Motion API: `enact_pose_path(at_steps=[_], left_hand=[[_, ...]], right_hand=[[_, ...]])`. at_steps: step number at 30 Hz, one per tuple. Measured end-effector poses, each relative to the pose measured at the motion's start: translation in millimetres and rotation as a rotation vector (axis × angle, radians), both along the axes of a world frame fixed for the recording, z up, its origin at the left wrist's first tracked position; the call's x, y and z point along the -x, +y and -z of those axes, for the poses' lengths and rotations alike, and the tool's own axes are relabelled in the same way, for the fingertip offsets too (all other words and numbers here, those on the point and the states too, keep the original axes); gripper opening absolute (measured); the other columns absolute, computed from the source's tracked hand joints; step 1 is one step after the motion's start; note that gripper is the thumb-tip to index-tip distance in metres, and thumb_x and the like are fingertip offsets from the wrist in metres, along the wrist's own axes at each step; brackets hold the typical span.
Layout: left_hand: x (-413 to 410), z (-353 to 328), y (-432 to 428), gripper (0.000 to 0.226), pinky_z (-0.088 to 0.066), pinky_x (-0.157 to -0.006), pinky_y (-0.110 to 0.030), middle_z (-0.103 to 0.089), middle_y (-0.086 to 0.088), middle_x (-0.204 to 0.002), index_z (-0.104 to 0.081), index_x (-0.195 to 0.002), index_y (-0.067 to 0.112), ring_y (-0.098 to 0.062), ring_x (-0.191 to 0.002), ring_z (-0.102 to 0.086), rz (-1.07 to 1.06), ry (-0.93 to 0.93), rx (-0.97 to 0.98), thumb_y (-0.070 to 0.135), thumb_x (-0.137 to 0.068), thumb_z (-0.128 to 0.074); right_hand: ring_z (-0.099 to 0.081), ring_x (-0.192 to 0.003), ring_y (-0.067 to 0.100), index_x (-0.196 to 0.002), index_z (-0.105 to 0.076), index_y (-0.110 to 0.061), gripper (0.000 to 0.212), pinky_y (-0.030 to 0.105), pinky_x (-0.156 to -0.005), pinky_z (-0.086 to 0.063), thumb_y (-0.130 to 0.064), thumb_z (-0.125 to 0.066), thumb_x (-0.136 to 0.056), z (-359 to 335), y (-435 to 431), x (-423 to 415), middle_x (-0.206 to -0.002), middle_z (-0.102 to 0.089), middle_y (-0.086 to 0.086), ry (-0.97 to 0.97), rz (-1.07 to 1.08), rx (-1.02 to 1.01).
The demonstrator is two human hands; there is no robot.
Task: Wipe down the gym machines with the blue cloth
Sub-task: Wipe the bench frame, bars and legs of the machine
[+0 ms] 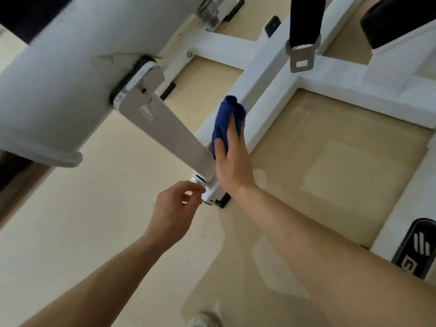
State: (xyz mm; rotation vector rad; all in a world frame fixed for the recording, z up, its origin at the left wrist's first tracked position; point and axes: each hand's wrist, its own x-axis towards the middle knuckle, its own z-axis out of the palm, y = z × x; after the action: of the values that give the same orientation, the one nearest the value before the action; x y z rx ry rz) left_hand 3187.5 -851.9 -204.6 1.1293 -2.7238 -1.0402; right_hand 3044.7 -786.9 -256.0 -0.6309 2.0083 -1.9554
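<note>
A blue cloth (225,121) lies bunched on the white floor beam (264,90) of a gym machine. My right hand (232,159) presses flat on the cloth's near end, fingers pointing along the beam. A flat grey arm (169,133) of the machine slants down from a pivot (139,79) to the beam's near end, just left of the cloth. My left hand (175,208) hovers at that end beside a small metal knob (197,179), fingers loosely curled with nothing in them.
A big white housing (70,67) looms at upper left. White cross beams (354,86) run right over the beige floor. A black strap with a metal buckle (302,55) hangs at the top. A black footplate (420,246) sits at right. A shoe (203,320) shows at the bottom.
</note>
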Motion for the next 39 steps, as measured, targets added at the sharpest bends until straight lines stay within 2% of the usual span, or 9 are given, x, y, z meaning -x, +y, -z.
enact_pose_path(at_steps=[7, 11, 15, 18, 21, 26, 33, 37, 39], left_hand=[[1.4, -6.8, -5.2, 0.016, -0.039, -0.052, -0.007, -0.069, 0.015, -0.087, -0.07, -0.092, 0.032, 0.01, -0.074, -0.059, -0.04, -0.056, 0.054, 0.024, -0.096, -0.057], [0.8, -10.7, -14.7, 0.017, -0.044, -0.057, -0.017, -0.07, 0.011, -0.081, -0.07, -0.091, 0.034, 0.001, -0.071, -0.062, -0.104, -0.096, 0.091, 0.026, -0.093, -0.055], [-12.1, -8.6, -15.7, 0.018, -0.048, -0.06, -0.021, -0.07, 0.011, -0.078, -0.07, -0.09, 0.034, -0.004, -0.069, -0.065, -0.158, -0.089, 0.097, 0.025, -0.092, -0.054], [-21.2, -8.6, -11.4, 0.015, -0.043, -0.059, -0.017, -0.068, 0.016, -0.085, -0.067, -0.089, 0.037, 0.004, -0.074, -0.064, -0.123, -0.117, 0.124, 0.027, -0.093, -0.056], [-28.8, -10.3, -8.2, 0.019, -0.039, -0.06, -0.014, -0.064, 0.019, -0.088, -0.059, -0.081, 0.039, 0.012, -0.073, -0.059, -0.086, -0.105, 0.175, 0.024, -0.092, -0.057], [-47.1, -8.4, -11.3, 0.015, -0.035, -0.058, -0.012, -0.065, 0.015, -0.089, -0.063, -0.087, 0.032, 0.008, -0.074, -0.06, -0.199, -0.116, 0.184, 0.022, -0.092, -0.054], [-60.4, 3.5, -13.8, 0.021, -0.038, -0.065, -0.013, -0.058, 0.015, -0.112, -0.065, -0.109, 0.028, 0.004, -0.084, -0.06, -0.226, -0.089, 0.192, 0.021, -0.093, -0.053], [-60.3, 9.8, -9.5, 0.023, -0.038, -0.076, -0.022, -0.052, 0.013, -0.117, -0.062, -0.114, 0.025, 0.007, -0.082, -0.056, -0.23, -0.071, 0.202, 0.021, -0.093, -0.054], [-59.0, 11.3, -7.8, 0.023, -0.038, -0.076, -0.023, -0.05, 0.013, -0.116, -0.061, -0.115, 0.025, 0.007, -0.08, -0.055, -0.243, -0.071, 0.202, 0.022, -0.093, -0.054]], right_hand=[[-0.036, -0.144, 0.029, -0.16, -0.006, -0.022, 0.057, 0.029, -0.108, -0.034, -0.024, -0.028, -0.108, -8.6, -1.9, 95.4, -0.166, -0.016, 0.007, -0.105, 0.178, -0.145], [-0.039, -0.142, 0.028, -0.16, -0.007, -0.019, 0.057, 0.022, -0.104, -0.034, -0.022, -0.032, -0.108, -10.9, -4.9, 25.2, -0.165, -0.017, 0.008, -0.089, 0.114, -0.155], [-0.034, -0.144, 0.028, -0.159, -0.016, -0.02, 0.057, 0.029, -0.11, -0.038, -0.017, -0.038, -0.106, -10.5, -5.2, -50.1, -0.164, -0.02, 0.008, -0.075, 0.029, -0.119], [-0.038, -0.141, 0.024, -0.158, -0.024, -0.017, 0.057, 0.01, -0.099, -0.031, -0.015, -0.042, -0.104, -27.0, -7.1, -67.7, -0.158, -0.035, 0.007, -0.121, 0.072, -0.117], [-0.026, -0.149, 0.024, -0.157, -0.025, -0.017, 0.056, 0.031, -0.116, -0.033, -0.014, -0.043, -0.104, -68.6, -12.8, -72.5, -0.162, -0.029, 0.005, -0.015, 0.06, 0.004], [-0.017, -0.152, 0.033, -0.157, -0.024, -0.01, 0.055, 0.046, -0.115, -0.037, -0.018, -0.042, -0.106, -88.9, -25.4, -70.8, -0.164, -0.019, 0.015, 0.256, 0.072, 0.054], [-0.019, -0.15, 0.035, -0.152, -0.031, 0.001, 0.05, 0.035, -0.119, -0.029, -0.017, -0.04, -0.106, -4.1, -19.6, -71.9, -0.162, -0.022, 0.021, 0.23, 0.089, -0.21], [-0.041, -0.138, 0.032, -0.153, -0.028, -0.002, 0.05, 0.014, -0.099, -0.033, -0.019, -0.036, -0.107, 12.2, -20.4, -82.4, -0.157, -0.032, 0.02, 0.048, 0.132, -0.247], [-0.053, -0.124, 0.034, -0.149, -0.034, -0.003, 0.046, 0.02, -0.091, -0.039, -0.022, -0.035, -0.107, 23.1, -16.1, -83.9, -0.146, -0.045, 0.019, -0.091, 0.1, -0.305]])
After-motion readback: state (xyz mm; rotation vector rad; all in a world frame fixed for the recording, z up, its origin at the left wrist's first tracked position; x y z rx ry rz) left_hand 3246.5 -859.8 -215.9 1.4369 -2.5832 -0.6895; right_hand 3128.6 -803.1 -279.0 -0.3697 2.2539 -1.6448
